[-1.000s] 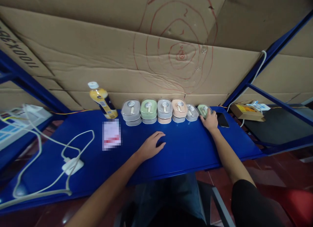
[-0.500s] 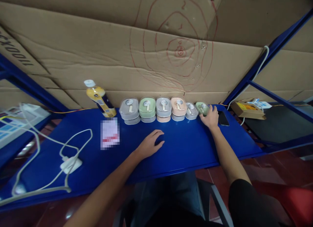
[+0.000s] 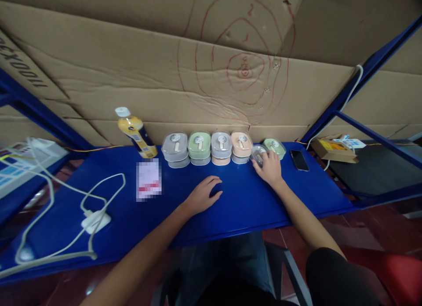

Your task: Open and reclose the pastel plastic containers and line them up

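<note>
**Right hand (image 3: 269, 169) cups small gray tub (image 3: 257, 156)**

Yellow drink bottle (image 3: 136, 133) stands behind a pixelated, unreadable paper (image 3: 148, 180). Left hand (image 3: 203, 194) lies empty on the blue table (image 3: 244, 209), fingers loosely spread. Stacked tubs (image 3: 199, 147) line the back. Right fingers (image 3: 264, 156) hide most of the gray lid; pinching or merely resting, I cannot tell. Small green tub (image 3: 275, 147) sits just beyond, then a phone (image 3: 299, 160).

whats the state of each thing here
right hand, touching small grey lidded box
left hand, resting on blue table, empty
plastic bottle, capped, standing
phone, lying flat, screen dark
green lidded box, stacked on another box
</note>
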The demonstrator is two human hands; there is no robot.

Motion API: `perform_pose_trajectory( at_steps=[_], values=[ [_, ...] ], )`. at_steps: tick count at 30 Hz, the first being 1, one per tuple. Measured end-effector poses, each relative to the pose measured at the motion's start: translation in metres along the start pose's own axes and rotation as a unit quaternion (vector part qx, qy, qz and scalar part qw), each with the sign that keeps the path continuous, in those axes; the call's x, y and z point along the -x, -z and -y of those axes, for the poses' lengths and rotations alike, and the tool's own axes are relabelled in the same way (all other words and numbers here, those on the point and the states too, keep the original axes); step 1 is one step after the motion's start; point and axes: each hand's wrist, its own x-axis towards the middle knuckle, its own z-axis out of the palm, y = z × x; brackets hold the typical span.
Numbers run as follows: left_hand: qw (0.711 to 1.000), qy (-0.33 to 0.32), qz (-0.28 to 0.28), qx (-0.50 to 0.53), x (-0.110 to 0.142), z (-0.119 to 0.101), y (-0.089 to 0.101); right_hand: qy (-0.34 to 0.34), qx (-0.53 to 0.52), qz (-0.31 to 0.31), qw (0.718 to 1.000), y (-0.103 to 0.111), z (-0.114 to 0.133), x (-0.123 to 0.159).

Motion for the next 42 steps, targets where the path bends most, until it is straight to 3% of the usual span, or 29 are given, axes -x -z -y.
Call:
perform_pose_trajectory(
  at_steps=[3,6,9,11,14,19,22,26,32,37,42],
  values=[
    [0.999,-0.021,-0.003,-0.032,-0.010,0.000,-0.004,-0.082,0.015,0.009,0.996,0.011,0.003,0.004],
    [0.998,-0.038,-0.017,-0.038,-0.021,0.000,-0.007,-0.147,0.021,0.082,0.985,0.012,0.003,0.005],
    [0.998,-0.041,-0.056,-0.012,-0.024,0.001,-0.006,-0.133,0.017,0.170,0.976,0.011,-0.003,0.012],
    [0.995,-0.034,-0.090,0.012,-0.020,0.003,-0.004,-0.070,-0.002,0.202,0.977,0.015,-0.007,0.021],
    [0.993,-0.017,-0.106,0.049,-0.013,0.006,0.001,0.079,-0.065,0.221,0.970,0.029,0.000,0.033],
    [0.995,0.012,-0.027,0.093,-0.011,0.011,0.005,0.291,-0.214,0.239,0.901,0.037,0.053,0.023],
    [0.996,0.018,0.003,0.090,-0.012,0.016,0.007,0.338,-0.303,0.201,0.868,0.023,0.080,0.016],
    [0.996,0.038,0.023,0.081,-0.010,0.022,0.011,0.323,-0.361,0.143,0.863,0.007,0.086,0.023],
    [0.998,0.024,0.012,0.065,-0.008,0.016,0.011,0.296,-0.391,0.112,0.864,0.011,0.076,0.031],
    [1.000,0.021,-0.008,0.010,-0.009,0.019,0.015,0.254,-0.402,0.116,0.872,0.010,0.051,0.015],
    [1.000,-0.019,-0.010,-0.022,-0.009,0.027,0.020,0.214,-0.362,0.176,0.890,0.007,0.025,0.000]
  ],
)
